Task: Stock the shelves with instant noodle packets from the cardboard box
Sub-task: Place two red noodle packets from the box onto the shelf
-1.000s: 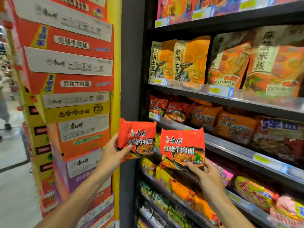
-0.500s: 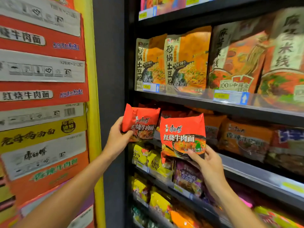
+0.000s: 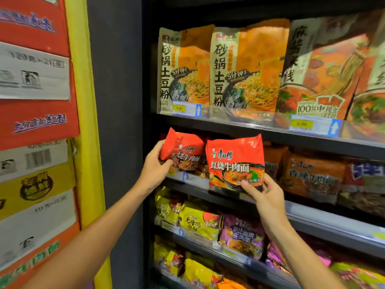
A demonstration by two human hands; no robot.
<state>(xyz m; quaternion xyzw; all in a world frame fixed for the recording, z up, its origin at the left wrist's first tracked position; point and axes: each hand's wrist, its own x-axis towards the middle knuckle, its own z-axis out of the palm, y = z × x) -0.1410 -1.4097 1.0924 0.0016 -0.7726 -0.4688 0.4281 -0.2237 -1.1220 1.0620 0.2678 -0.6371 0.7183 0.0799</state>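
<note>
- Both red noodle packets have come up and in since a second ago: they were held out in the aisle below the shelf lip, and now they sit right at the mouth of the second shelf (image 3: 312,140).
- The left hand (image 3: 155,165) grips the left packet (image 3: 183,152) by its lower left corner, thumb across the front and fingers curled behind. That packet is tilted, and its far edge already reaches into the dark bay at the shelf's left end.
- The right hand (image 3: 268,197) pinches the right packet (image 3: 235,161) at its bottom right corner between thumb and fingertips. It is held upright, face out, just in front of the shelf edge, overlapping the left packet's right side.
- Orange packets (image 3: 310,176) of another flavour fill the shelf just to the right, so the open slot looks to be the left end.
- The stacked cartons (image 3: 35,126) stand on the left; I cannot tell which box these packets came from.
- To my eye, the carry is done and only the placing remains: left packet pushed home first, the right one set in front of or beside it.
</note>
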